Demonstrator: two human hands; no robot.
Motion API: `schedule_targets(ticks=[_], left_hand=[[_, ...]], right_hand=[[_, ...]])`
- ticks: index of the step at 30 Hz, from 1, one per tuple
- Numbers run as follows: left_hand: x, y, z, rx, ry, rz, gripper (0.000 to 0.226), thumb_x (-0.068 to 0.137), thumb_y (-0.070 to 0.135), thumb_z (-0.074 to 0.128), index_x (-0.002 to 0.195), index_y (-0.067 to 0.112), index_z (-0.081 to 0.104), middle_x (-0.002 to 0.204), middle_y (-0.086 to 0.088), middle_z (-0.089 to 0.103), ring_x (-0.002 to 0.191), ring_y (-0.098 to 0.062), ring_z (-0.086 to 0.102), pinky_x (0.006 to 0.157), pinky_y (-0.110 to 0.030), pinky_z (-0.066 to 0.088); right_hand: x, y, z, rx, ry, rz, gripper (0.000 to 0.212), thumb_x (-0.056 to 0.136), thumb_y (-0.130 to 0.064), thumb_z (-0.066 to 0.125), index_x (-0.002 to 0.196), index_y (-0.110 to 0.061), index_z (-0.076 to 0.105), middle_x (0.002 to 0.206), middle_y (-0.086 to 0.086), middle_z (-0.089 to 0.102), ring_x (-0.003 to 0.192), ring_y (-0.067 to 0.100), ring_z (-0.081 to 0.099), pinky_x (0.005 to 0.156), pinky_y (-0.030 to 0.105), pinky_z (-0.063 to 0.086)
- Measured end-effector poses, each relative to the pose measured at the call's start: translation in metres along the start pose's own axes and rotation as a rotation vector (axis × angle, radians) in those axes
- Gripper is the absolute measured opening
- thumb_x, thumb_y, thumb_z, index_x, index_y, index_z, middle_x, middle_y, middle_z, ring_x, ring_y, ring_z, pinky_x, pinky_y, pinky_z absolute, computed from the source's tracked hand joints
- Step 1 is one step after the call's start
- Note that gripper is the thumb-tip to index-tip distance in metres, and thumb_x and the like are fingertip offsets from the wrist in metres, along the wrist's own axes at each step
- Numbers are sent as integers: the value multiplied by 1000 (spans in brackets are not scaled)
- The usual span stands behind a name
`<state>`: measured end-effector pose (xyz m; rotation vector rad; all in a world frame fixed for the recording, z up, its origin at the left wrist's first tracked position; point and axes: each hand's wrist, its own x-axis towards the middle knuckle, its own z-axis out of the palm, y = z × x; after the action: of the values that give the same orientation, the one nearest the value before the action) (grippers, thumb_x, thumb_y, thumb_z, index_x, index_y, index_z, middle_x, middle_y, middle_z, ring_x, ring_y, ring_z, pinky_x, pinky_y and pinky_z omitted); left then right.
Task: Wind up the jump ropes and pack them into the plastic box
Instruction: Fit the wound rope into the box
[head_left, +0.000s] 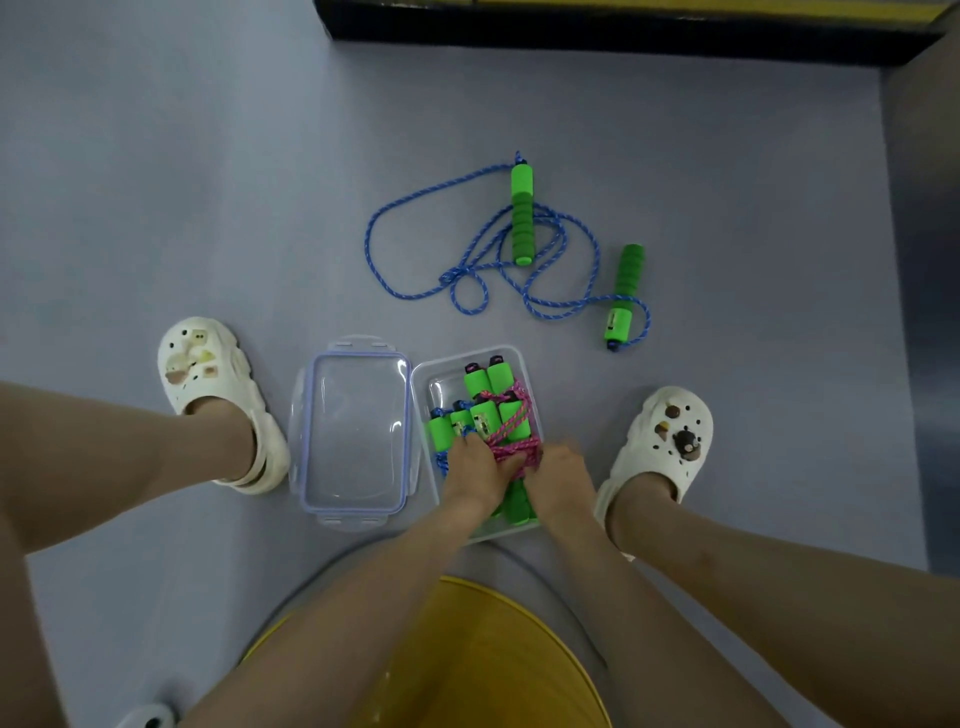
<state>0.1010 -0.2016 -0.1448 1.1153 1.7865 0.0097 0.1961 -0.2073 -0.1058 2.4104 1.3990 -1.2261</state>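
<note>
A clear plastic box (441, 387) stands on the floor between my feet. Inside lie wound jump ropes with green foam handles: a blue-roped bundle (442, 460) at the left and a pink-roped bundle (511, 423) on top. My left hand (475, 470) and my right hand (561, 475) are both down in the near half of the box, and their fingers grip the pink rope wraps from either side. A loose blue jump rope (467, 244) lies unwound on the floor beyond the box, with its two green handles (522, 218) apart.
The box's clear lid (353, 431) with a blue seal lies upside down, touching the box's left side. My white clogs (208, 364) flank the lid and box. A yellow stool (493, 665) is below me. A dark ledge (623, 26) runs along the far edge.
</note>
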Motion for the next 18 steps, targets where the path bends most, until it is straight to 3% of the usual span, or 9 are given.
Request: schedule_targets(ticks=[4, 6, 8, 11, 18], left_hand=[[-13, -8, -1, 254, 179, 241, 82, 80, 31, 73, 141, 1, 28, 139, -18, 35, 127, -32, 35, 104, -42, 36], [-13, -18, -5, 492, 133, 345, 106, 82, 41, 68, 151, 7, -6, 159, -11, -1, 146, -29, 6, 117, -46, 15], [-8, -25, -11, 721, 85, 457, 118, 83, 50, 64, 142, 15, -32, 151, -1, -33, 143, -22, -22, 116, -45, -6], [-2, -28, -13, 911, 54, 576, 114, 84, 56, 57, 142, 16, -33, 148, -1, -37, 138, -19, -30, 110, -45, -16], [6, -21, -5, 962, 33, 516, 114, 85, 59, 53, 138, 11, -36, 155, -6, -27, 144, -23, -21, 114, -47, -6]], right_hand=[[-3, 0, 5, -16, -49, -18, 27, 86, -16, 57, 108, -1, 61, 110, 19, 59, 101, 35, 60, 80, 37, 48], [-6, -1, 9, -18, -83, -21, 28, 84, -14, 60, 109, -1, 61, 110, 20, 59, 99, 36, 60, 80, 38, 48], [-8, 0, 13, 0, -95, -30, 28, 84, -12, 60, 110, 0, 61, 110, 21, 59, 98, 36, 60, 80, 38, 48], [-6, 0, 15, 37, -81, -28, 27, 86, -10, 59, 111, 2, 60, 110, 22, 58, 96, 36, 60, 79, 37, 47], [5, -4, 13, 80, -85, 42, 27, 91, -14, 46, 105, 4, 62, 109, 22, 58, 95, 36, 60, 74, 33, 44]])
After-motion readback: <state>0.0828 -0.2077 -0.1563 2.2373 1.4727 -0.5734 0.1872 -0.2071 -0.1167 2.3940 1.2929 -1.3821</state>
